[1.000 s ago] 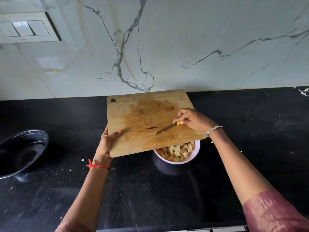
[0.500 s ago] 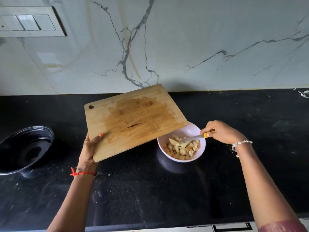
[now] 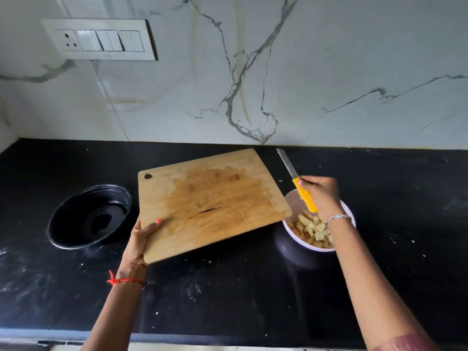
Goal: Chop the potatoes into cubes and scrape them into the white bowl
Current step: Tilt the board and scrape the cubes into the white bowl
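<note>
Toward the worktop's right side, potato cubes (image 3: 314, 230) lie in the white bowl (image 3: 291, 202); your left hand (image 3: 140, 241) grips the seemingly bare board (image 3: 210, 201), your right hand (image 3: 321, 196) the knife (image 3: 302, 192): lower both gently, blade outward.

Left hand (image 3: 140, 240) grips the board (image 3: 210, 201); right hand (image 3: 323, 193), fingers apparently curled, holds the knife (image 3: 304, 193).

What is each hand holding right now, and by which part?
The left hand grips the wooden cutting board at its near left corner; the right hand holds the knife by its yellow handle.
</note>
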